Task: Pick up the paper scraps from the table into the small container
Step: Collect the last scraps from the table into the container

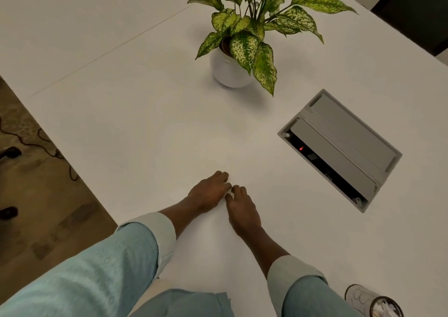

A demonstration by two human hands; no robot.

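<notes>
While resting on the white table [121,122], the left hand [209,192] and right hand [242,210] are curling their fingertips [224,176] down side by side; whether either is pinching anything is hidden. At five o'clock, the small container [358,297] is holding paper scraps [385,310].

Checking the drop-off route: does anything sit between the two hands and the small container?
Nothing visible does. Between the left hand, right hand and the small container lies only bare table beside the right forearm; the potted plant and cable box sit farther off.
</notes>
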